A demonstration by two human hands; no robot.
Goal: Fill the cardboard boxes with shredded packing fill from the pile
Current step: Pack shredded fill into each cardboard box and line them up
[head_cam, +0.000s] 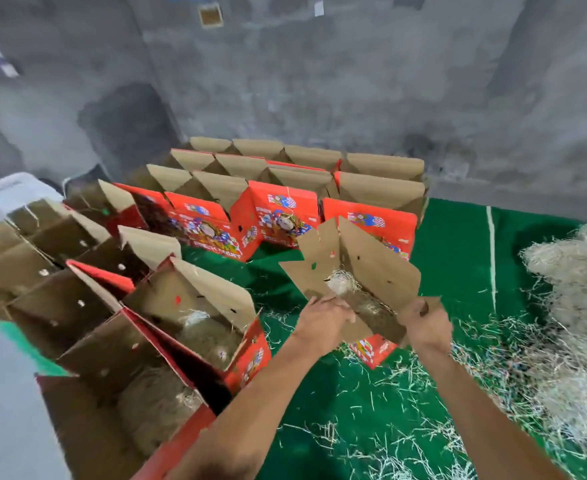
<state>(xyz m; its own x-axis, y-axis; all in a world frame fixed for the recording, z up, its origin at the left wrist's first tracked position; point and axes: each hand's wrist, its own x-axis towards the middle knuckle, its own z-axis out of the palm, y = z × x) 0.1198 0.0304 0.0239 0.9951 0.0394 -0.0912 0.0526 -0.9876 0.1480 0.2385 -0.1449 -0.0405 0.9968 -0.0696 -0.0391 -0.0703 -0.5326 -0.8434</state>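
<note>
An open box [358, 268] (shredded fill inside) is held tilted above the green surface [458, 244], its flaps pinched in the grip of the left hand [325, 318] and right hand [425, 323]. The fill pile [576, 306] lies right; two groups of boxes, the back rows [285, 188] and the left rows [105, 299], stand behind and left, too overlapped for a count.

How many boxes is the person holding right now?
1. The held box is up off the green mat, tilted, with the left hand and the right hand each gripping a flap. All other boxes stand on the floor.
</note>
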